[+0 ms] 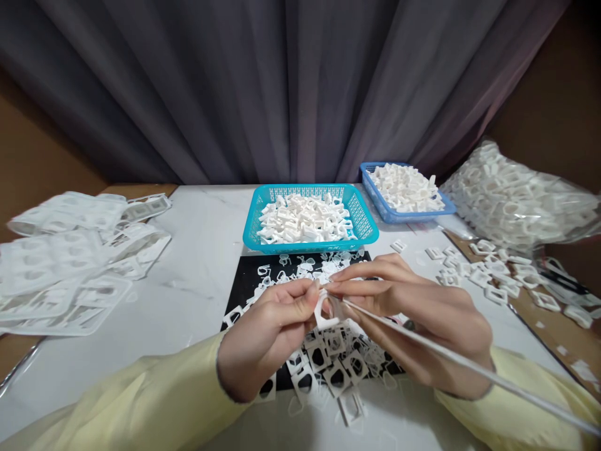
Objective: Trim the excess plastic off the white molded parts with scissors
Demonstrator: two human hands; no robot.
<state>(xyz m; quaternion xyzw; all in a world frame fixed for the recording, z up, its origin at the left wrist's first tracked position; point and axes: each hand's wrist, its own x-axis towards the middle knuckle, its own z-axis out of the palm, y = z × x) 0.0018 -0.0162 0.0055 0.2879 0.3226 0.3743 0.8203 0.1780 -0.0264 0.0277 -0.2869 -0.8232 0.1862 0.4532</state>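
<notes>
My left hand is closed, pinching a small white plastic frame piece with a round opening between thumb and forefinger. The fingertips of my right hand meet the upper edge of that piece. A long thin white cord, or a flexible rod, runs from my right fingers across the hand and forearm to the lower right; its inner end is hidden. Under both hands lie many loose white frame pieces and thin offcuts, heaped on a black mat.
Behind the mat stands a turquoise basket of small white parts, with a blue basket of similar parts at back right. A clear bag bulges with parts, near scattered pieces. White moulded sheets are stacked left.
</notes>
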